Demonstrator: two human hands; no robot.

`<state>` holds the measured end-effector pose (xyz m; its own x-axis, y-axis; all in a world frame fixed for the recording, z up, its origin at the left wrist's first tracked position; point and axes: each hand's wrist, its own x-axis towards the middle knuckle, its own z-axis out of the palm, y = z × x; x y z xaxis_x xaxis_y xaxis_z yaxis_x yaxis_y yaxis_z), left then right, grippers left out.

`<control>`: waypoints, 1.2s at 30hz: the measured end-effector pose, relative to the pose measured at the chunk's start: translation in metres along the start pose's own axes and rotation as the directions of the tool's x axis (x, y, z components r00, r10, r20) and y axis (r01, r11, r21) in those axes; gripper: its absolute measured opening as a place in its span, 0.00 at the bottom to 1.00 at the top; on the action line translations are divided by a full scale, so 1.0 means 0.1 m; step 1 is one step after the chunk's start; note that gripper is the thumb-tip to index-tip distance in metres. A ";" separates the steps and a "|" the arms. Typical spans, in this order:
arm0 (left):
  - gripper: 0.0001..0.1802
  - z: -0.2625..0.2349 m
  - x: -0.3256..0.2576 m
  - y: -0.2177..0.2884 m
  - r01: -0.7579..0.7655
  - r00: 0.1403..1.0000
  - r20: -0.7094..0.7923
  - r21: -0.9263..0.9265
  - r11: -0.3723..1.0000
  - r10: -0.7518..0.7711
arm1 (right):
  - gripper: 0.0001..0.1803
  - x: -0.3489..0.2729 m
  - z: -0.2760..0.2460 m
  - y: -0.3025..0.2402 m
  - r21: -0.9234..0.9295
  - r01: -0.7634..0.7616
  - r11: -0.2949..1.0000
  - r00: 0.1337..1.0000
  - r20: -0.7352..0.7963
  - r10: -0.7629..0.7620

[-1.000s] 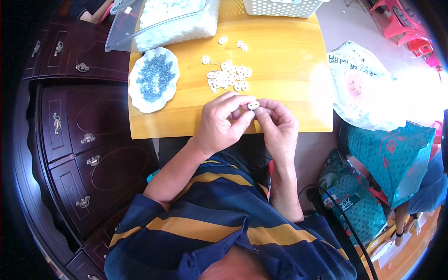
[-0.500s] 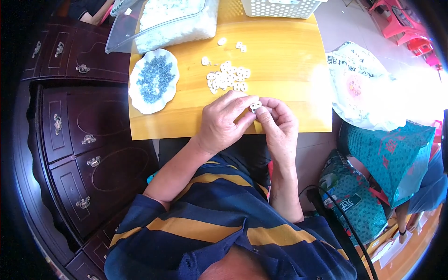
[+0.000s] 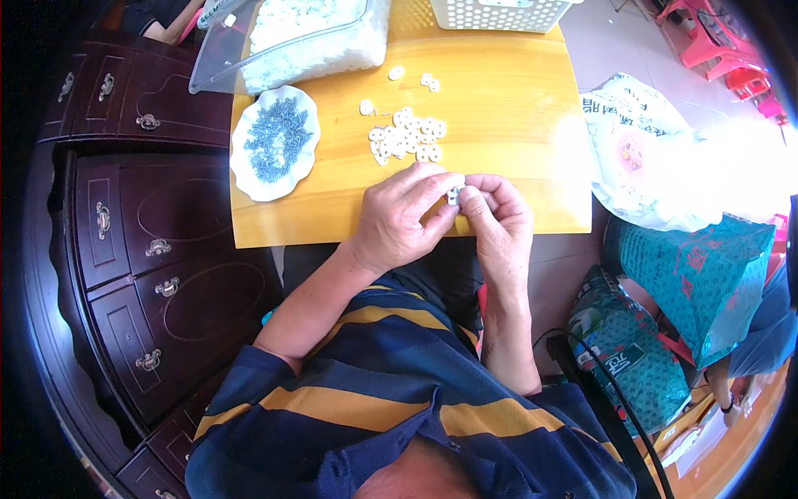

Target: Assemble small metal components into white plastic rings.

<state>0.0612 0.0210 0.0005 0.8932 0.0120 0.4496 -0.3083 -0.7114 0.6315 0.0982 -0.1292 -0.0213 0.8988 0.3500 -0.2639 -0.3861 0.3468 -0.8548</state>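
Observation:
Over the near edge of the table, my left hand [image 3: 405,209] and my right hand [image 3: 497,218] meet, both closed in a pinch on one small white plastic piece [image 3: 454,195]. Fingertips cover part of it, and its holes show only faintly. Just beyond my hands lies a loose pile of similar small white pieces with holes [image 3: 403,137]. A few single ones lie farther off, and a couple of tiny dark screws [image 3: 380,113] sit beside the pile. To the left, a white scalloped dish [image 3: 245,183] holds many small dark screws [image 3: 278,137].
On the yellow wooden table [image 3: 515,108], a clear plastic bin [image 3: 332,62] of white pieces stands at the far left, a white perforated basket [image 3: 499,17] at the back. Dark drawers [image 3: 191,200] flank the left. White [image 3: 640,166] and teal bags [image 3: 698,274] stand right, near another person's arm [image 3: 719,387].
The white piece has been turned slightly between my fingertips, and its face with the holes shows less. My hands have barely shifted. At the right, the other person's hand has moved a little.

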 end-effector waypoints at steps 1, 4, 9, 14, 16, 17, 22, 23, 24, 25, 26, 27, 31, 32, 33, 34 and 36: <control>0.18 -0.01 0.01 0.01 -0.001 1.000 0.000 0.000 1.000 0.001 | 0.08 0.00 0.00 0.00 0.010 0.006 1.000 1.000 0.004 -0.006; 0.18 -0.02 0.02 0.03 -0.020 1.000 0.004 0.012 1.000 0.020 | 0.07 -0.02 0.01 -0.04 0.030 0.004 1.000 1.000 0.014 -0.004; 0.18 -0.01 0.01 0.02 -0.029 1.000 0.012 0.053 0.998 0.028 | 0.07 -0.01 0.00 -0.05 0.022 -0.001 1.000 1.000 0.020 0.001; 0.16 -0.03 0.04 0.02 -0.037 0.999 0.019 0.069 0.997 0.036 | 0.07 -0.01 -0.01 -0.06 0.007 -0.027 1.000 0.999 0.037 0.027; 0.16 -0.03 0.04 0.02 -0.039 0.999 0.019 0.063 0.997 0.038 | 0.09 -0.02 -0.02 -0.06 -0.064 -0.064 0.996 0.997 0.044 0.067; 0.16 -0.03 0.05 0.02 -0.044 0.999 0.020 0.065 0.997 0.043 | 0.09 -0.02 -0.03 -0.06 -0.064 -0.064 0.996 0.997 0.043 0.067; 0.15 -0.05 0.06 0.02 -0.047 0.998 0.042 0.042 0.998 0.046 | 0.09 -0.03 -0.05 -0.07 -0.068 -0.069 0.995 0.995 0.068 0.074; 0.15 -0.06 0.06 0.01 -0.049 0.998 0.049 0.040 0.998 0.047 | 0.09 -0.03 -0.04 -0.08 -0.068 -0.071 0.995 0.995 0.069 0.076; 0.15 -0.07 0.06 0.01 -0.050 0.997 0.055 0.037 0.998 0.048 | 0.08 -0.04 -0.02 -0.09 -0.064 -0.084 0.994 0.995 0.051 0.087; 0.15 -0.08 0.06 0.01 -0.048 0.997 0.055 0.039 0.998 0.046 | 0.08 -0.05 -0.01 -0.10 -0.060 -0.097 0.993 0.995 0.033 0.099; 0.15 -0.08 0.07 0.02 -0.047 0.997 0.060 0.030 0.998 0.045 | 0.08 -0.05 -0.02 -0.10 -0.061 -0.098 0.993 0.994 0.031 0.100; 0.15 -0.08 0.08 0.03 -0.046 0.997 0.066 0.020 0.999 0.045 | 0.08 -0.05 -0.03 -0.10 -0.063 -0.083 0.995 0.996 0.032 0.085; 0.14 -0.07 0.09 0.02 -0.040 0.997 0.059 0.013 0.999 0.040 | 0.07 -0.05 -0.04 -0.06 -0.108 -0.001 0.994 1.000 0.025 0.003; 0.13 -0.06 0.09 0.00 -0.048 0.997 0.067 0.007 0.999 0.048 | 0.07 -0.05 -0.04 -0.05 -0.108 -0.002 0.994 1.000 0.026 0.004; 0.12 -0.06 0.10 -0.01 -0.056 0.996 0.074 0.001 0.998 0.056 | 0.07 -0.05 -0.04 -0.05 -0.115 0.012 0.993 1.000 0.016 -0.010; 0.12 -0.06 0.11 -0.02 -0.055 0.996 0.074 0.001 0.998 0.055 | 0.07 -0.05 -0.04 -0.04 -0.122 0.025 0.992 1.000 0.007 -0.025; 0.07 -0.07 0.14 0.00 -0.049 0.995 0.083 -0.004 0.999 0.050 | 0.07 -0.05 -0.02 -0.06 -0.074 0.006 0.997 1.000 0.002 -0.006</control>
<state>0.0718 0.0255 0.0114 0.9008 -0.0815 0.4265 -0.3534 -0.7083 0.6111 0.0961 -0.1350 -0.0157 0.9008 0.3492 -0.2581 -0.3641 0.2835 -0.8872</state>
